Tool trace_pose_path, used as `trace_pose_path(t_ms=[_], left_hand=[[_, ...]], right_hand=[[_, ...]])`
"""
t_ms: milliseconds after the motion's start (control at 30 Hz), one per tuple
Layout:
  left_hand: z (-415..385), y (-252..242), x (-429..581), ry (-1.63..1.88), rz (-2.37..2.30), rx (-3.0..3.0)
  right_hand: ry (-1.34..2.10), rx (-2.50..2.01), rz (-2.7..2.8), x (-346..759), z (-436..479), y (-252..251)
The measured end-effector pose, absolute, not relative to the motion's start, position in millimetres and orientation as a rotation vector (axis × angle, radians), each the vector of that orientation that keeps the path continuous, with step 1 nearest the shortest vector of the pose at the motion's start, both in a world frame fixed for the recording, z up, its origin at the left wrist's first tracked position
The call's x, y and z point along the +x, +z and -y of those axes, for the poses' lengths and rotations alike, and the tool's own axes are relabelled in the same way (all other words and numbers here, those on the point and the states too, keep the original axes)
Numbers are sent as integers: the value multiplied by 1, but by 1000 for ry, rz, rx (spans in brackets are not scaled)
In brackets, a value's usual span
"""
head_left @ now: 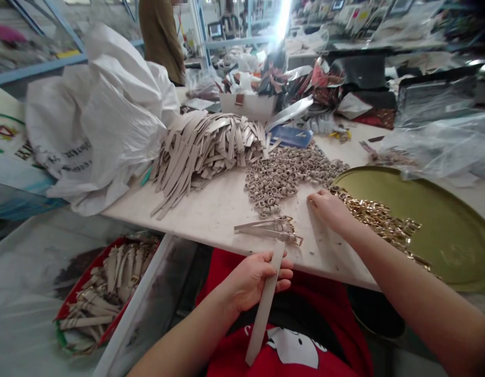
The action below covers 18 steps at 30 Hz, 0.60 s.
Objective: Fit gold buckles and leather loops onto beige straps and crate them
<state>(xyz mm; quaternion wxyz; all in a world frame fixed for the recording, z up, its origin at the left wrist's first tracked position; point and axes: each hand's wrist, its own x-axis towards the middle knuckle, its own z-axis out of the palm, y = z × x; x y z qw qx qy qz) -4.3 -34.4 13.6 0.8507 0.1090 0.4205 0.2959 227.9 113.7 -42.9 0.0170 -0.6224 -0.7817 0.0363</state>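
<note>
My left hand [254,280] is closed on a flat beige strap [267,301], pinched near its upper end just in front of the table edge. The strap's long end hangs down over a red garment. Over the table, my right hand [330,209] has its fingers drawn together; whatever may be in them is too small to make out. It is between a pile of small beige strap loops [271,180] and a heap of gold buckles [378,217]. A few straps with buckles attached [271,229] lie at the table edge, just beyond my left hand.
A large heap of loose straps [211,146] covers the table's left side, beside a white sack [104,115]. The buckles rest on a gold round tray [442,225] at right. Below left, a red basket [65,309] holds buckled straps. A person [159,39] stands behind.
</note>
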Motion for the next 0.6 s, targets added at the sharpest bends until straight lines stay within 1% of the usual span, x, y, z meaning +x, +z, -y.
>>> trace_pose_path(t_ms=[200, 333, 400, 533, 600], left_hand=[[17, 7, -7, 594, -864, 228], [8, 6, -5, 576, -882, 229], [6, 4, -4, 570, -891, 241], [5, -1, 0, 624, -919, 339], [5, -2, 4, 677, -962, 473]], right_hand=[[78, -1853, 2434, 238, -117, -44], [315, -1728, 2256, 230, -100, -39], [511, -1675, 2086, 227, -89, -37], [1198, -1584, 1514, 218, -64, -30], [1453, -1494, 1267, 212, -49, -24]])
